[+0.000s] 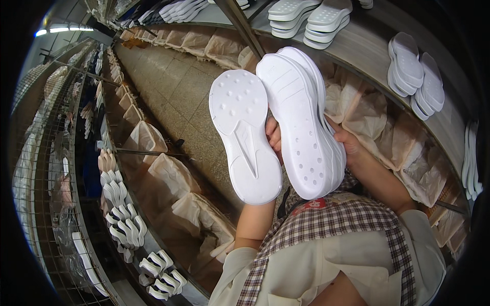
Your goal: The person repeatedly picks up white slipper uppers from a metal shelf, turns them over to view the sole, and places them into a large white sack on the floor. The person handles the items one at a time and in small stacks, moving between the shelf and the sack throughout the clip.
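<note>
In front of my chest are white shoe soles. One single sole (246, 137), its underside showing raised dots and a V-shaped groove, is held by my left hand (274, 135), whose fingers curl round its right edge. The rest of that hand is hidden behind the sole. To the right, my right hand (348, 143) grips a stack of white soles (301, 127) by its outer edge. The front one has small round holes towards its near end. At least one more lies behind it. The stack and the single sole sit side by side, nearly touching.
A grey shelf (372, 64) along the right carries paired white soles (326, 23). Cloth-lined bins (377, 117) hang beneath it. On the left, more soles (122, 224) line a rack above similar bins (176, 176). A tiled aisle floor (168, 92) runs between, with a wire mesh (46, 168) far left.
</note>
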`<act>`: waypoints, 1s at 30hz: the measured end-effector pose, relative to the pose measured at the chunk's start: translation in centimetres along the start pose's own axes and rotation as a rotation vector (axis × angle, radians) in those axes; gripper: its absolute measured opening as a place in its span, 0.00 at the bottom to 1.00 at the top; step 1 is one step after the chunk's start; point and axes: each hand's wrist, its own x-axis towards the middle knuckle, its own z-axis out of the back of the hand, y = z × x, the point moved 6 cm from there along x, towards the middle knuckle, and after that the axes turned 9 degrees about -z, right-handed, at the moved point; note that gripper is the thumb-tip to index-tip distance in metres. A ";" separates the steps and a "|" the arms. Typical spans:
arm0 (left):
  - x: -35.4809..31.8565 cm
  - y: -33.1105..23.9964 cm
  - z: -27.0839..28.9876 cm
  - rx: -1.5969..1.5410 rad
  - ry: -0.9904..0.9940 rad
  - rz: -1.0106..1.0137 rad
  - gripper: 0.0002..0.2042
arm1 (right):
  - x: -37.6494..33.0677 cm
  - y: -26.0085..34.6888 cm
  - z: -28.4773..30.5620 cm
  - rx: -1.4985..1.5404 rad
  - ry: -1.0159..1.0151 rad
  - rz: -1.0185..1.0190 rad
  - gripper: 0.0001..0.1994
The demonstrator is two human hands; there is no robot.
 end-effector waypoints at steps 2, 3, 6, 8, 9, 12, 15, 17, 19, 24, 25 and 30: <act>-0.1 0.1 -0.3 0.041 -0.031 -0.012 0.19 | -0.3 0.2 -0.6 -0.021 0.004 -0.008 0.47; -0.2 0.3 -0.4 0.063 -0.048 -0.019 0.19 | -0.5 0.4 -0.8 -0.039 -0.001 -0.013 0.47; -0.2 0.8 0.5 0.180 -0.163 -0.052 0.19 | -1.1 0.9 -1.1 -0.155 -0.053 -0.012 0.48; 0.1 1.9 1.4 0.292 -0.213 -0.086 0.20 | -1.2 1.4 -1.9 -0.296 -0.015 0.067 0.50; 1.3 1.3 1.5 0.603 -0.061 -0.044 0.25 | -1.2 1.3 -1.8 -0.408 -0.064 0.046 0.50; 1.1 4.1 3.6 0.206 -0.037 0.289 0.20 | -1.1 1.7 -2.5 -0.582 -0.086 0.055 0.51; 1.3 3.9 4.5 0.065 0.072 0.255 0.22 | -1.8 3.3 -3.3 -0.932 -0.193 0.137 0.49; 1.4 3.9 4.9 0.053 0.033 0.241 0.23 | -2.4 4.1 -4.1 -1.034 -0.252 0.211 0.47; 1.8 3.3 4.4 0.240 0.053 0.082 0.29 | -2.8 4.0 -5.5 -1.013 -0.179 0.313 0.46; 1.2 2.8 2.2 0.807 -0.029 -0.303 0.38 | -2.8 2.3 -5.3 -0.598 -0.274 0.277 0.46; 1.1 2.7 2.0 0.879 -0.035 -0.306 0.39 | -2.9 2.3 -5.0 -0.539 -0.286 0.261 0.45; 1.2 2.8 0.5 1.059 0.218 -0.314 0.40 | -4.8 4.5 -3.2 -0.228 -0.333 0.239 0.39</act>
